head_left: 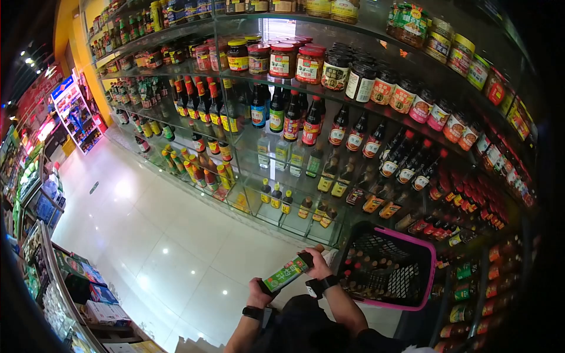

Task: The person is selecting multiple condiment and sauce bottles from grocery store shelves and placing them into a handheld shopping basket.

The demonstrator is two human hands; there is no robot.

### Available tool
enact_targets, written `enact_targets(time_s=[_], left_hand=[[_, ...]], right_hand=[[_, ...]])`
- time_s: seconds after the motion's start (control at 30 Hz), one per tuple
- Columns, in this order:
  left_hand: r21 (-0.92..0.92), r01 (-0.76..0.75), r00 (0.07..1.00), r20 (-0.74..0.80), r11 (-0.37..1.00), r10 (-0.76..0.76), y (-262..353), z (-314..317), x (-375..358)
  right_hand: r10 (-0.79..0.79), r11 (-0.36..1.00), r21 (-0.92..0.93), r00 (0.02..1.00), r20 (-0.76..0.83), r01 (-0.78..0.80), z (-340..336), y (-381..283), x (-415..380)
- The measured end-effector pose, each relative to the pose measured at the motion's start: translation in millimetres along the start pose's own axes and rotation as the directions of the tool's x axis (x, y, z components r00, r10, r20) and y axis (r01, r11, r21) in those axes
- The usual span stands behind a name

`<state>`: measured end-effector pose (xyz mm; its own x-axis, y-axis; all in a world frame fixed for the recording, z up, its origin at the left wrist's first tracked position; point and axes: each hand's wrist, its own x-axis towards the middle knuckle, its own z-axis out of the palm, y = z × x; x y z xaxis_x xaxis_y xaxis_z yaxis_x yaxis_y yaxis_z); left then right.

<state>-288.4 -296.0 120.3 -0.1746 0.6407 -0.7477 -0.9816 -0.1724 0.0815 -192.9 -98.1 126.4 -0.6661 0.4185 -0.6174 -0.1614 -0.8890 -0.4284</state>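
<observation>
Held low in front of me is a dark bottle with a green label (285, 274), lying slantwise between my two hands. My left hand (258, 293) is closed around its lower left end. At the upper right end, my right hand (318, 266) grips it too, and the fingers hide part of that end. The printed label faces up toward me. Just right of my right hand stands a black plastic basket with a pink rim (434, 259), with several dark bottles (368, 267) inside.
Glass shelves (259, 150) with sauce bottles and jars (310, 63) run along the front and curve round to the right. Glossy floor tiles (176, 247) stretch to the left. At the lower left is another display with boxes (103, 294). A lit rack (79, 115) stands far left.
</observation>
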Motion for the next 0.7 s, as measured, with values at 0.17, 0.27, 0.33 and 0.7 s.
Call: enact_targets(time_s=[0.17, 0.27, 0.33, 0.7], left_hand=[[-0.045, 0.01, 1.0, 0.025, 0.999, -0.009, 30, -25, 19], [-0.068, 0.005, 0.999, 0.038, 0.998, -0.003, 48, -39, 44], [0.012, -0.047, 0.999, 0.007, 0.999, 0.047, 61, -22, 42], [0.162, -0.175, 0.983, -0.026, 0.971, 0.181, 154, 119, 105]], right_hand=[[0.048, 0.997, -0.062, 0.998, -0.036, -0.05, 22, 12, 27], [0.098, 0.994, -0.052, 0.994, -0.04, -0.1, 32, 11, 49], [0.112, 0.987, -0.112, 0.994, 0.002, -0.111, 37, 6, 67], [0.168, 0.985, -0.032, 0.985, -0.037, -0.17, 72, -74, 171]])
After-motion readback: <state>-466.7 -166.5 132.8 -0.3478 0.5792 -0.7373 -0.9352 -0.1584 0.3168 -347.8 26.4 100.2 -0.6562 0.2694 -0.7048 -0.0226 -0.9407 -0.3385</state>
